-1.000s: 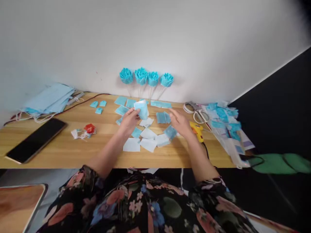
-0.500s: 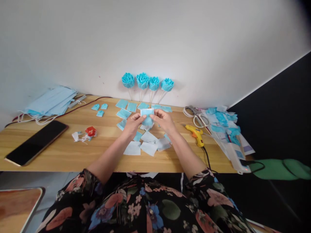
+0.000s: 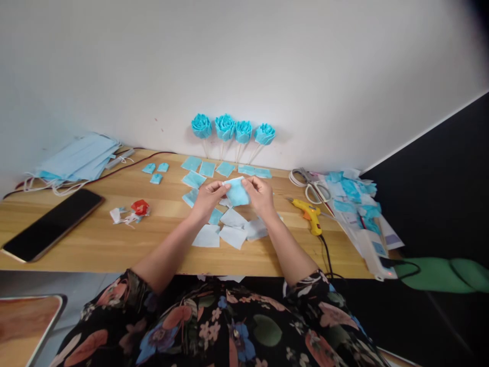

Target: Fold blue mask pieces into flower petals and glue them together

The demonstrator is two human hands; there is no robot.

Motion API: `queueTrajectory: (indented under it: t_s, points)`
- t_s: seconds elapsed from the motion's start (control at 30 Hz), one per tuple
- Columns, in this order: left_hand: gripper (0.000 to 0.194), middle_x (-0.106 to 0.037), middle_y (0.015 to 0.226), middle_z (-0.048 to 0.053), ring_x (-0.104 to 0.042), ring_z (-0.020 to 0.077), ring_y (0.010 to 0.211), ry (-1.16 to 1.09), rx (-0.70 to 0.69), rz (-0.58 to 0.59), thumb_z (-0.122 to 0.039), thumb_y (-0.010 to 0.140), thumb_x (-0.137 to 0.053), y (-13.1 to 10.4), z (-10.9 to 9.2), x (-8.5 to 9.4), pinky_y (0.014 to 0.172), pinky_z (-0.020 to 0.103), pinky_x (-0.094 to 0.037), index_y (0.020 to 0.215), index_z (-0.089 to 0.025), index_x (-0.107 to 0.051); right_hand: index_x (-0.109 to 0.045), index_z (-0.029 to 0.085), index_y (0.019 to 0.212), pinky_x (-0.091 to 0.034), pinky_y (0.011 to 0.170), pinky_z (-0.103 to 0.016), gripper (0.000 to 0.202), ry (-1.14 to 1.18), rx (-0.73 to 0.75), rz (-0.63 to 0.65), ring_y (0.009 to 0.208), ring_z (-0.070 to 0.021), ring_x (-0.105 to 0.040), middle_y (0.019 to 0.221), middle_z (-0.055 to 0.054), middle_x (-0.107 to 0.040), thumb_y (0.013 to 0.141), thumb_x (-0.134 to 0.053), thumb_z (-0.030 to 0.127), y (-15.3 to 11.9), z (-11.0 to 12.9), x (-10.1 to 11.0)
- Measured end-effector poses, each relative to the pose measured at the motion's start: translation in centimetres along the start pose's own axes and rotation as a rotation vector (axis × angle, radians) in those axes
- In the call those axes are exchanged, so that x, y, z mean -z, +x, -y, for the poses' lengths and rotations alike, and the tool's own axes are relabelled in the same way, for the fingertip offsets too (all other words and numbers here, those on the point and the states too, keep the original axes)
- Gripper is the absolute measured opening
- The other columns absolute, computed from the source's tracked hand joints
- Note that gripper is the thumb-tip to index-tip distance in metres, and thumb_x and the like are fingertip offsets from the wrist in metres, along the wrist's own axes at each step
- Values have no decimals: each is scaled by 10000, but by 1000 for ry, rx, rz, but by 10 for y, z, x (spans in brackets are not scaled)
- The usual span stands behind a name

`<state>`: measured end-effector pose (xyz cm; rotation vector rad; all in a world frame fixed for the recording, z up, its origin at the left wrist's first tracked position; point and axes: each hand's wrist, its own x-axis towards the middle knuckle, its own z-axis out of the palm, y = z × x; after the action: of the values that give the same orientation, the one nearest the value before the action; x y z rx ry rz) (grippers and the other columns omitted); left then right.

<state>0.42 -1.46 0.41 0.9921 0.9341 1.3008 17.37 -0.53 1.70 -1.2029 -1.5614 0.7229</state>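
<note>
Between my two hands a light-blue fabric square [image 3: 237, 193] is held up over the middle of the table. My left hand [image 3: 209, 199] pinches its left upper corner, thumb on top. At the right upper corner my right hand [image 3: 260, 194] grips it the same way. Under and around the hands lie several loose squares, among them a white square [image 3: 233, 236] in front and a blue square [image 3: 194, 179] to the left. Behind them several blue fabric roses [image 3: 224, 127] on thin sticks lean against the wall.
A yellow glue gun [image 3: 311, 214], scissors [image 3: 318, 192] and a tape roll [image 3: 299, 177] lie right, near blue scraps [image 3: 353, 189] and a power strip [image 3: 376, 255]. Left are a phone [image 3: 53, 224], face masks [image 3: 78, 160], small folded blue pieces [image 3: 156, 178] and a red scrap [image 3: 140, 207].
The square has come down slightly and tilted. Its white upper edge band, folded over before, now shows only as a thin rim, and more of the blue face is spread out.
</note>
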Motion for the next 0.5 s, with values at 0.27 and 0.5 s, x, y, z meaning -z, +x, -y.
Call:
queueTrajectory:
  t_s: [0.27,0.5]
  points:
    - [382,-577,619,-23,-514,83,523,-83,52,-9,-471,648,-845,1,0,3,525,241,-420,639,-159,-625,-672,214,788,-473,735,-319,545,118,-10,118,756,-189,-574,765,-30,-633,939,-429,677,-5,-11,4]
    - [427,-608,653,-23,-606,106,592,-179,74,11,-492,633,-872,0,-1,1,623,272,-557,707,-142,-637,-617,211,739,-423,681,-263,279,-5,-28,93,662,-130,-495,685,34,-560,824,-689,467,-8,-2,1]
